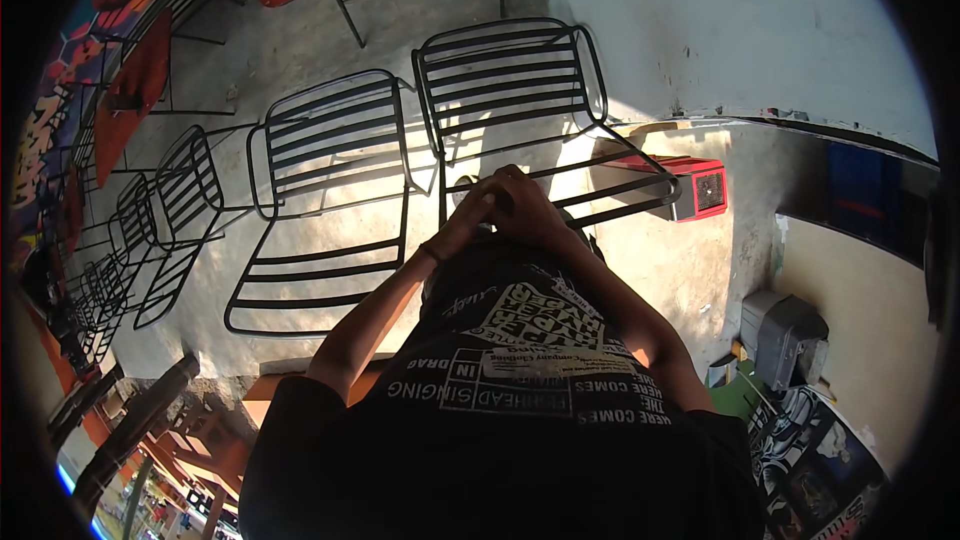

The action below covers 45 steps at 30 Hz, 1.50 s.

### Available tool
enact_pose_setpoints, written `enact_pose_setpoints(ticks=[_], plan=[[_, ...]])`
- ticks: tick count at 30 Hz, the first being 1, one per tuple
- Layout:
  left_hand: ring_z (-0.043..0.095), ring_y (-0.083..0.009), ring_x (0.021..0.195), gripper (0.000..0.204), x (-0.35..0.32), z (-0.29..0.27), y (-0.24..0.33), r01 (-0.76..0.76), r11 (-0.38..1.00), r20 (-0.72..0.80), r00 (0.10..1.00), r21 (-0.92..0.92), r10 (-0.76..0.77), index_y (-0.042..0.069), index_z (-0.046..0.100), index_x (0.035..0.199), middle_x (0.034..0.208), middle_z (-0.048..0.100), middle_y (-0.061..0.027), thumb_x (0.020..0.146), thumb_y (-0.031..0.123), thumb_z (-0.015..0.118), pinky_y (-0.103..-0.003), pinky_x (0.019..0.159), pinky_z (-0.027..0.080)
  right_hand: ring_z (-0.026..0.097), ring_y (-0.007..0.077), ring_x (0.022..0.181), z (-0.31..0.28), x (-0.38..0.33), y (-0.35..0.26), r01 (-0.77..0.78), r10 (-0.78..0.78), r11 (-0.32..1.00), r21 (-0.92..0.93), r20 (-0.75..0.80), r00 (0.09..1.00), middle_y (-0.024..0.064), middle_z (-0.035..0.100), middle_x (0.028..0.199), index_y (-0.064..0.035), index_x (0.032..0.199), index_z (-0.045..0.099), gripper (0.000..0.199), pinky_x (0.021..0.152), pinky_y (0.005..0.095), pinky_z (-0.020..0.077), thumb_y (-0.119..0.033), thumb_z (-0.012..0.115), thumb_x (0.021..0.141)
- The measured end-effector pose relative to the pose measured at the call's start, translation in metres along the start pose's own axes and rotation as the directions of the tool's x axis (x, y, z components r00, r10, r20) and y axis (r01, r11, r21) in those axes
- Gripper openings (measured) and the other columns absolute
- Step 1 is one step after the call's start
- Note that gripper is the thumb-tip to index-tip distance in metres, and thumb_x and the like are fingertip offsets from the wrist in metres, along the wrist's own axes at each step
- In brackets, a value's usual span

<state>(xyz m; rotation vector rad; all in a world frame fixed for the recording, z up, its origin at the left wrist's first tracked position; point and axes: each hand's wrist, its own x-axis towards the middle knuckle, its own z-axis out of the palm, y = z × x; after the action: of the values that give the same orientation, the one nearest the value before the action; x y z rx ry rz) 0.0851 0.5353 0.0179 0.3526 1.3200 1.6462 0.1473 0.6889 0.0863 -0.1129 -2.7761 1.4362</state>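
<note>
While left hand and right hand are bunched together, fingers folded and overlapping, can't tell if they hold anything; slatted black chair is right at them in view, contact unclear. Chair looks like stiff metal, probably fairly light, smooth, not fragile; backrest side tubes look the best hold. Seat faces the wearer, backrest far side, long axis running away, slightly left.

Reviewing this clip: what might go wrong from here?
If the overlapped left hand and right hand hold something small, it might slip through the black slatted metal chair. The red-and-dark boxlike case appears close to that chair, so shifting either might knock them together.
</note>
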Motion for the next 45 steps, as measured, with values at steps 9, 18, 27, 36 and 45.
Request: enact_pose_setpoints(ticks=[9,18,27,36,45], plan=[[0.050,-0.0222,0.121,0.076,0.017,0.044,0.055,-0.018,0.997,0.329,0.944,0.079,-0.009,0.005,0.038,0.140,0.133,0.050,-0.0121,0.079,0.029,0.077,-0.035,0.103,0.041,0.063,0.0235,0.095,-0.018,-0.038,0.049,-0.194,0.338,0.759,0.622,-0.122,0.933,0.0113,0.060,0.101,-0.0022,0.102,0.055,0.019,0.079,0.0346,0.0505,-0.013,0.059,0.087],[0.062,-0.0187,0.103,0.061,0.003,0.005,0.069,-0.081,0.899,0.179,0.984,0.431,0.002,0.005,0.056,0.123,0.108,0.067,-0.0096,0.068,0.013,0.082,-0.033,0.093,0.049,0.067,0.0238,0.083,-0.091,-0.077,0.093,-0.475,0.347,0.843,-0.253,-0.419,0.839,0.0120,0.068,0.093,-0.0057,0.088,0.065,0.021,0.069,0.0338,0.0521,-0.025,0.056,0.089],[0.066,-0.0226,0.094,0.043,-0.003,-0.091,0.070,0.094,0.850,-0.324,0.942,0.518,0.093,0.007,0.058,0.112,0.100,0.068,-0.0123,0.074,0.013,0.075,-0.035,0.080,0.055,0.068,0.0233,0.067,-0.091,-0.076,0.086,-0.510,0.323,0.798,-0.321,-0.486,0.812,0.0059,0.068,0.073,-0.0132,0.079,0.066,0.013,0.058,0.0357,0.0509,-0.024,0.060,0.083],[0.065,-0.0358,0.094,0.046,0.049,-0.099,-0.091,0.187,0.607,-0.270,0.962,0.772,0.047,0.011,0.056,0.115,0.095,0.068,-0.0173,0.074,0.023,0.075,-0.041,0.083,0.053,0.065,0.0229,0.060,-0.086,-0.077,0.087,-0.367,0.162,0.878,-0.306,-0.532,0.831,0.0060,0.065,0.069,-0.0100,0.071,0.064,0.012,0.055,0.0320,0.0487,-0.014,0.058,0.081],[0.064,-0.0381,0.092,0.042,0.016,-0.076,-0.033,-0.071,0.592,0.071,0.997,0.803,0.024,0.007,0.057,0.111,0.095,0.067,-0.0180,0.075,0.020,0.072,-0.043,0.080,0.053,0.063,0.0229,0.058,-0.088,-0.076,0.088,-0.361,0.140,0.873,-0.328,-0.540,0.830,0.0061,0.063,0.067,-0.0094,0.071,0.064,0.011,0.052,0.0322,0.0472,-0.013,0.057,0.080]])
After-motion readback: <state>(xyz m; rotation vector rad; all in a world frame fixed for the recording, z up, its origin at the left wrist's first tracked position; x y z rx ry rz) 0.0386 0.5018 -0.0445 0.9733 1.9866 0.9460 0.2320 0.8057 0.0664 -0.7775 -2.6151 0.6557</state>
